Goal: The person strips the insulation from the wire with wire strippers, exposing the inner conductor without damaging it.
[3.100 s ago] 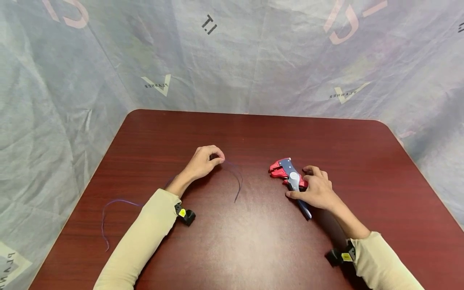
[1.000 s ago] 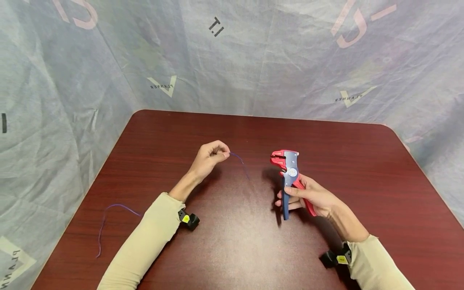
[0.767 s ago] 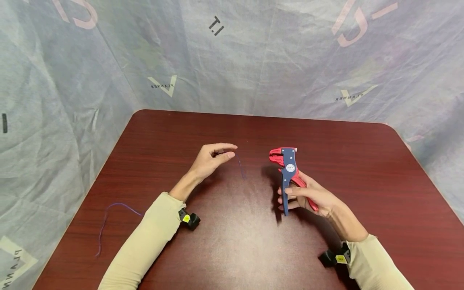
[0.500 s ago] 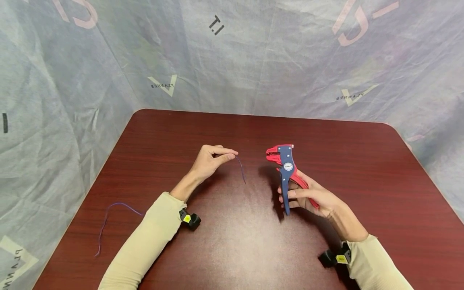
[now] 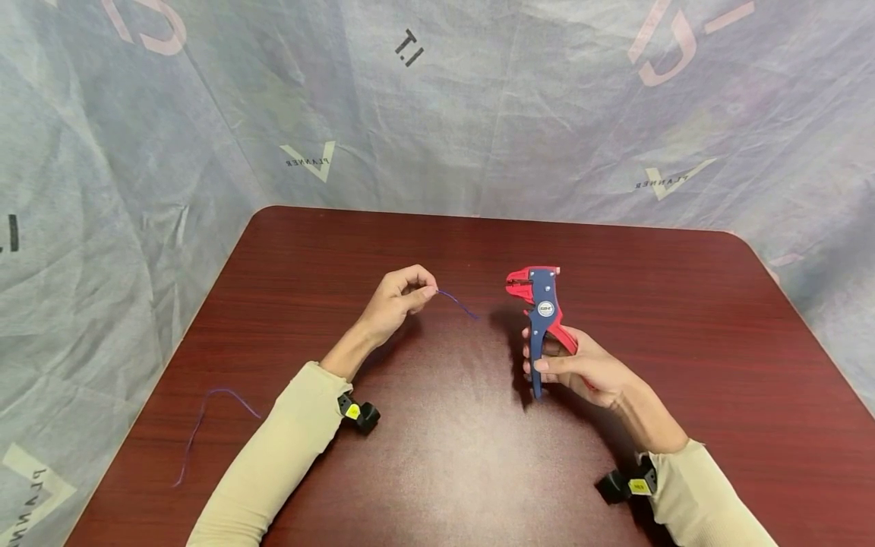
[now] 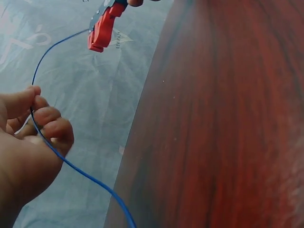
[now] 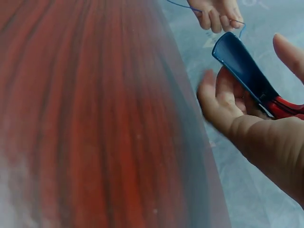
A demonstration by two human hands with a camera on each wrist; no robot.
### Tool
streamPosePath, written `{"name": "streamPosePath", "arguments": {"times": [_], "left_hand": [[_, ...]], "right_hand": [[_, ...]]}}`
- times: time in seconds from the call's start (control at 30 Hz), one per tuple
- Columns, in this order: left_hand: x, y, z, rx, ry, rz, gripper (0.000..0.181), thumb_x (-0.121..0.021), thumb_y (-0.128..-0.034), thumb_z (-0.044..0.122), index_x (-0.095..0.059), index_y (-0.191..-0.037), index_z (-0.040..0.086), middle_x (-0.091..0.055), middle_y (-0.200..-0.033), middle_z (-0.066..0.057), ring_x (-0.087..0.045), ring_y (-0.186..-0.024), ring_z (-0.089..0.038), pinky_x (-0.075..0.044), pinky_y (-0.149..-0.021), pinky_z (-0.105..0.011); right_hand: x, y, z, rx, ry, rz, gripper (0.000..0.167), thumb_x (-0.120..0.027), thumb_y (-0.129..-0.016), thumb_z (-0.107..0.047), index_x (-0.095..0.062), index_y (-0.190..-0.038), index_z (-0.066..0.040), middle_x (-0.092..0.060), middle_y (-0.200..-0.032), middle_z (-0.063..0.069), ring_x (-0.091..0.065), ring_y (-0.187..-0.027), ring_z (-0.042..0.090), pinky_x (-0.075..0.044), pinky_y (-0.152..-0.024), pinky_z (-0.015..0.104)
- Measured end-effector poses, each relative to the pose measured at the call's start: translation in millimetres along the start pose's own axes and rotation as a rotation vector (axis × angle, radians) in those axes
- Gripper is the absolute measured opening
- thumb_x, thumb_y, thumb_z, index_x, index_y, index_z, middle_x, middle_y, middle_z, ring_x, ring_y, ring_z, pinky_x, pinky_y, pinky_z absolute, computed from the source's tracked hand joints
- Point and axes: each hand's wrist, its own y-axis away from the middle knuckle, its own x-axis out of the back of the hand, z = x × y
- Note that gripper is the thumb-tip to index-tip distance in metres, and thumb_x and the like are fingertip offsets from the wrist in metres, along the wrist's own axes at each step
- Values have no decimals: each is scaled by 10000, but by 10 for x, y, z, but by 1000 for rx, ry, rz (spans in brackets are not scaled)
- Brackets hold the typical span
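Note:
My left hand (image 5: 393, 304) pinches a thin blue-purple wire (image 5: 456, 301) between thumb and fingertips, above the table. A short free end sticks out to the right; the rest runs back under the forearm. In the left wrist view the wire (image 6: 90, 176) curves past the palm. My right hand (image 5: 591, 372) holds a red and blue wire stripper (image 5: 544, 292) by its handles, red jaws up and facing left. In the head view the wire's tip stands apart from those jaws. The right wrist view shows the blue handle (image 7: 244, 66) against the fingers, thumb raised clear.
A dark red wood-grain table (image 5: 437, 456) lies beneath both hands. The wire's tail (image 5: 198, 433) rests on it at the left. Pale printed sheeting (image 5: 437, 114) hangs behind and at both sides. Each wrist carries a black camera (image 5: 358, 414).
The right hand has gripped the wire stripper, lifted it off the table and turned its jaws leftward. The left hand has shifted its fingers on the wire; the free end now points right.

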Motion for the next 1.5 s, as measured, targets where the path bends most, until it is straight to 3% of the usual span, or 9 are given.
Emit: {"name": "streamPosePath", "arguments": {"times": [0.13, 0.23, 0.57, 0.8, 0.9, 1.07, 1.27, 1.37, 1.5], "left_hand": [[-16, 6, -3, 17, 107, -27, 94, -481, -964, -47, -504, -894, -107, -381, -658, 75, -311, -561, -60, -207, -574, -318], [-31, 6, 4, 27, 130, -24, 98, -464, -963, -40, -476, -909, -120, -349, -638, 81, -281, -542, -56, -181, -576, -334], [-38, 11, 19, -10, -14, -15, 270, -590, -968, 48, -611, -1191, -102, -408, -726, 93, -368, -695, -62, -346, -692, -224], [-53, 5, 3, -56, 0, -7, 203, -694, -913, 22, -718, -1062, -114, -720, -868, 130, -530, -757, -10, -433, -674, -170], [-50, 2, 3, -79, -7, 7, 152, -697, -896, -16, -725, -990, -132, -664, -746, 72, -403, -665, -46, -354, -611, -190], [-42, 6, 29, -72, -36, 32, 115, -670, -911, -28, -708, -958, -127, -633, -749, 90, -414, -657, -61, -362, -623, -208], [-36, 11, 81, -43, -44, 46, 121, -573, -976, -3, -602, -953, -119, -519, -748, 76, -419, -674, -68, -361, -640, -252], [-36, 10, 99, -33, -27, 48, 134, -515, -1000, -4, -545, -949, -124, -408, -696, 62, -377, -636, -70, -326, -615, -273], [-48, 8, 111, -31, -26, 61, 141, -492, -1011, 3, -525, -963, -125, -372, -658, 84, -338, -615, -62, -306, -613, -254]], "right_hand": [[-38, -36, -11, 0, -70, -38, 384, -509, -962, 105, -527, -1272, -121, -645, -1056, 19, -735, -981, 201, -581, -899, 500], [-58, -65, -15, -7, -93, -44, 369, -498, -973, 98, -518, -1262, -130, -674, -1089, 22, -739, -966, 206, -588, -884, 476], [-104, -188, -15, 8, -74, -24, 356, -519, -975, 61, -514, -1254, -161, -724, -963, 10, -704, -887, 159, -577, -845, 396], [-145, -234, -14, -16, -76, -21, 378, -535, -975, 49, -478, -1282, -165, -720, -961, 14, -700, -876, 159, -582, -853, 439], [-146, -241, -4, -20, -56, -3, 412, -564, -955, 58, -473, -1292, -159, -737, -975, 17, -708, -868, 154, -585, -846, 410], [-146, -260, 7, 7, -54, -20, 458, -562, -939, 91, -442, -1310, -149, -740, -992, 28, -720, -897, 154, -591, -850, 373], [-168, -274, 7, 36, -92, -113, 479, -517, -959, 103, -414, -1338, -172, -708, -994, 35, -733, -976, 219, -570, -906, 524], [-197, -283, 5, 30, -55, -85, 463, -550, -956, 79, -439, -1321, -183, -703, -968, 22, -724, -908, 209, -575, -875, 540], [-222, -298, 18, 63, 43, -21, 451, -593, -929, 82, -472, -1283, -169, -692, -908, -4, -694, -822, 175, -600, -823, 459]]}}
